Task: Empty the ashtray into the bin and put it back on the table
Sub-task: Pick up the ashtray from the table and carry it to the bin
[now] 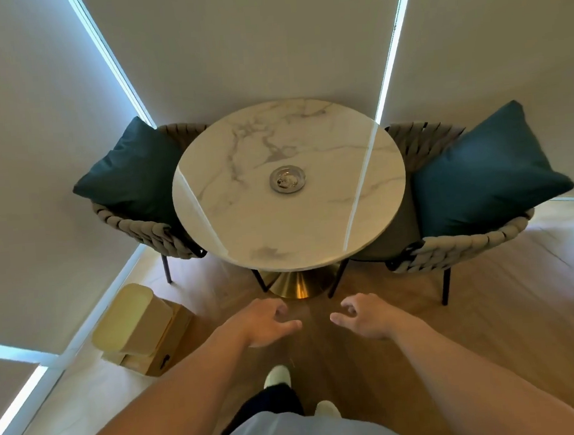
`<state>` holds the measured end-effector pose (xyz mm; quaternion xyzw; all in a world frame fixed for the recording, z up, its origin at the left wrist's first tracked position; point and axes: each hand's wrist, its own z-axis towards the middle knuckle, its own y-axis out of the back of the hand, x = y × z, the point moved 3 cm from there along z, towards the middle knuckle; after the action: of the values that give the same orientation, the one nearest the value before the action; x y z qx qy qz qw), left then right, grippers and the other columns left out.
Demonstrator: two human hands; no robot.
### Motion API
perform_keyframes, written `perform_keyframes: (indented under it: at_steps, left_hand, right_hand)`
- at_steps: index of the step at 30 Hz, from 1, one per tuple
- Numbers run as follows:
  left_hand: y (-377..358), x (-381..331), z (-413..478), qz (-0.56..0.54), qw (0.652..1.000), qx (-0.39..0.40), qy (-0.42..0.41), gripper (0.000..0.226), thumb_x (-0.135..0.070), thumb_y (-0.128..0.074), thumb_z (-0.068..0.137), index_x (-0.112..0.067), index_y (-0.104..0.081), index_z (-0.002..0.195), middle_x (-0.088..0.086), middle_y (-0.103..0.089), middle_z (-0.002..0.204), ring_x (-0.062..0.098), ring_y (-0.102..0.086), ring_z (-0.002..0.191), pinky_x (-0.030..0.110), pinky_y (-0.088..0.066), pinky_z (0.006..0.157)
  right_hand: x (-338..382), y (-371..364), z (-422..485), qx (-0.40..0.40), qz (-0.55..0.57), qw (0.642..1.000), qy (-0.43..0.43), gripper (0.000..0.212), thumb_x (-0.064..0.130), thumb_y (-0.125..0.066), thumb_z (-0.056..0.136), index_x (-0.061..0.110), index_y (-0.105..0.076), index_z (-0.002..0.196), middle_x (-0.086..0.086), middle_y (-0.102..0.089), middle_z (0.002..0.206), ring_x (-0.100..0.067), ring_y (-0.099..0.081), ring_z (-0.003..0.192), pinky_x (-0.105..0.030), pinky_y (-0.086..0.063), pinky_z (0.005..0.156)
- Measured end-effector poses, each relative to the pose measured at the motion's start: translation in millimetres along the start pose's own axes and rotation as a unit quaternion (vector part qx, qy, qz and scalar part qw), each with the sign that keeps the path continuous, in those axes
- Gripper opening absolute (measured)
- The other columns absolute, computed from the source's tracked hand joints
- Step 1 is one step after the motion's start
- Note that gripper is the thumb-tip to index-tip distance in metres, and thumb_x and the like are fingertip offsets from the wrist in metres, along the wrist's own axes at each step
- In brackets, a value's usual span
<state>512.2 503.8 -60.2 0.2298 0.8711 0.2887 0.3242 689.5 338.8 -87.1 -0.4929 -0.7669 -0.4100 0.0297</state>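
Two empty hands, held short of a table with the ashtray on it.

At about 9 o'clock from the hands, the bin (134,320) is seen on the floor beside the left chair (149,224), its pale lid apparently shut. The left hand (263,322) is held loosely open, fingers half curled, with nothing gripped. The right hand (365,317) is posed the same way, thumb and fingers apart and nothing held. The ashtray (287,179), round with no long axis, is set near the middle of the round marble table (245,234), at 12 o'clock from the gap between the hands and well apart from both. Something pale is seen in its bowl. Neither hand is judged clearly nearer, so a forward reach is called for.
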Motion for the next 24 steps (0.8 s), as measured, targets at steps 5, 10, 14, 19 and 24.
perform_keyframes:
  at_steps: [5, 10, 14, 19, 24]
  left_hand:
    - [35.3, 7.5, 46.9, -0.012, 1.0, 0.0, -0.005, 0.072, -0.07, -0.054, 0.083, -0.022, -0.05, 0.137, 0.001, -0.055, 0.138, 0.018, -0.054, 0.121, 0.041, -0.046, 0.104]
    - [82.4, 22.1, 107.7, -0.005, 1.0, -0.009, -0.019, 0.066, -0.067, -0.057, 0.084, -0.021, -0.053, 0.132, 0.002, -0.059, 0.132, 0.018, -0.057, 0.115, 0.038, -0.046, 0.101]
    - [127.2, 37.8, 156.9, -0.006, 1.0, 0.007, -0.014, 0.065, -0.067, -0.058, 0.084, -0.023, -0.052, 0.133, 0.002, -0.058, 0.134, 0.019, -0.056, 0.116, 0.037, -0.045, 0.1]
    - [176.2, 52.1, 205.5, -0.018, 1.0, 0.006, -0.016, 0.071, -0.069, -0.061, 0.081, -0.023, -0.05, 0.135, 0.001, -0.058, 0.133, 0.018, -0.058, 0.114, 0.035, -0.047, 0.096]
    - [210.6, 62.4, 246.1, -0.019, 1.0, -0.01, -0.021, 0.076, -0.067, -0.067, 0.077, -0.023, -0.048, 0.136, 0.001, -0.058, 0.131, 0.017, -0.058, 0.113, 0.034, -0.047, 0.095]
  right_hand:
    - [10.6, 36.2, 43.6, -0.002, -0.008, 1.0, -0.002, 0.081, 0.07, -0.052, 0.085, 0.019, -0.044, 0.147, -0.007, -0.052, 0.146, -0.025, -0.052, 0.13, -0.039, -0.046, 0.103]
    - [36.2, 74.3, 101.3, -0.005, -0.03, 0.999, 0.009, 0.078, 0.067, -0.049, 0.09, 0.014, -0.046, 0.146, -0.006, -0.054, 0.143, -0.023, -0.052, 0.127, -0.033, -0.044, 0.1]
    - [60.7, 104.4, 149.6, -0.002, -0.04, 0.999, 0.005, 0.077, 0.066, -0.048, 0.092, 0.013, -0.042, 0.149, -0.007, -0.049, 0.149, -0.024, -0.048, 0.133, -0.034, -0.039, 0.106]
    - [87.3, 135.7, 198.7, -0.008, -0.026, 1.0, -0.008, 0.077, 0.066, -0.049, 0.091, 0.013, -0.045, 0.147, -0.008, -0.054, 0.144, -0.024, -0.053, 0.128, -0.033, -0.04, 0.102]
    - [101.6, 159.3, 233.7, -0.031, -0.01, 0.999, -0.014, 0.076, 0.062, -0.055, 0.09, 0.014, -0.045, 0.147, -0.007, -0.055, 0.143, -0.023, -0.053, 0.129, -0.032, -0.04, 0.103]
